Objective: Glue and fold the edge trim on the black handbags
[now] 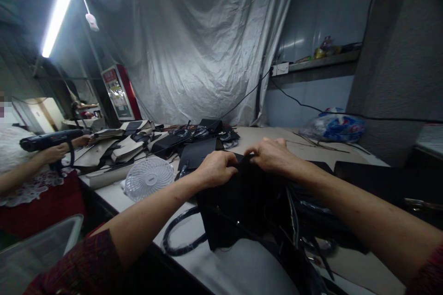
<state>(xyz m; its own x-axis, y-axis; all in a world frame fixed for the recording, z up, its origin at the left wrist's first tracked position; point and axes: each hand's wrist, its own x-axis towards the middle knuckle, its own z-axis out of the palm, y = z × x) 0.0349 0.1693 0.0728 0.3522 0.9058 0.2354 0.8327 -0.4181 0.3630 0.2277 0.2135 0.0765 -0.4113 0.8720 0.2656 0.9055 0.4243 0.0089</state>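
Note:
A black handbag [221, 221] stands in front of me on the table. My left hand [217, 169] is closed on its upper edge, thumb and fingers pinched together. Close beside it, my right hand [272, 154] pinches the same upper edge, a little further right. From the bag's left side a round black handle [183, 252] in clear plastic wrap lies on the tabletop. The inside of the bag is too dark to make out.
A small white fan [150, 178] stands left of the bag. Behind it lie several black and cream bag pieces [128, 149]. At far left, another person holds a heat gun [51, 139]. A blue-and-white plastic bundle [341, 126] sits at the back right, below a black cable [311, 107].

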